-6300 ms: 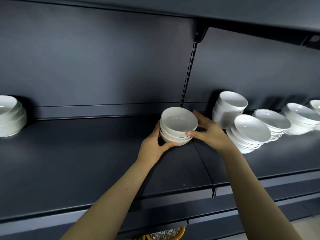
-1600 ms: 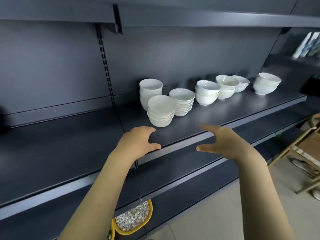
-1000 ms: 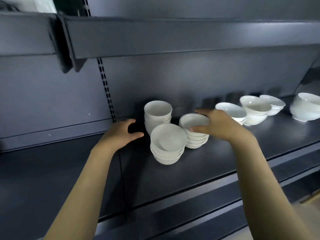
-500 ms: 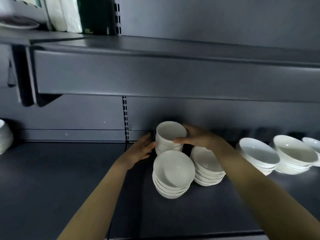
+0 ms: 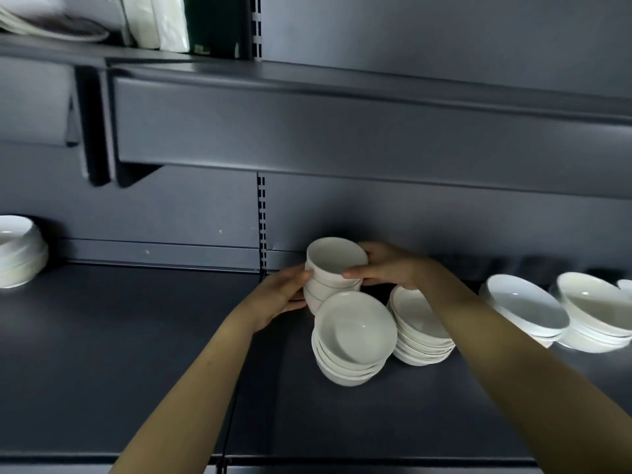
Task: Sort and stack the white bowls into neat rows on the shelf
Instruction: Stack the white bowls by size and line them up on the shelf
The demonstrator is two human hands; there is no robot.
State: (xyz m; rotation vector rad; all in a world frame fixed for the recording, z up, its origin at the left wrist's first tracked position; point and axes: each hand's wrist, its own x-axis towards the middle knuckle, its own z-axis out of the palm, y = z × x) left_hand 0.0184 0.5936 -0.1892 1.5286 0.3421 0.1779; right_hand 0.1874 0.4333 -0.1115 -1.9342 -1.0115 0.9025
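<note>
In the head view, both hands meet on a tall stack of bowls (image 5: 337, 260) at the back of the dark shelf (image 5: 119, 336). The left hand (image 5: 284, 295) cups the stack's left side, its fingers curled against the lower bowls. The right hand (image 5: 390, 268) grips the other side, with the thumb laid across the front of the top bowl and the fingers wrapped round behind it. The stack sits squeezed between the two palms. Its base is hidden, so whether it rests on the shelf or is lifted cannot be told.

Just in front of the hands, toward the person, stands a front stack (image 5: 354, 336) of wider white bowls, covering the foot of the held one. Under the right wrist and forearm lies a low stack (image 5: 420, 326) of shallow bowls, touching or nearly touching the front stack. Well out past the right hand, two more piles of shallow bowls (image 5: 526, 309) stand side by side, the farther pile (image 5: 595, 309) slightly blurred.

Far beyond the left hand, at the picture's edge, is another bowl stack (image 5: 18, 254). A slotted upright (image 5: 262, 217) runs down the back panel just behind the left hand's fingertips. Above both hands hangs an upper shelf (image 5: 342, 131), carrying white packages (image 5: 154, 18) and a dark box (image 5: 219, 25).
</note>
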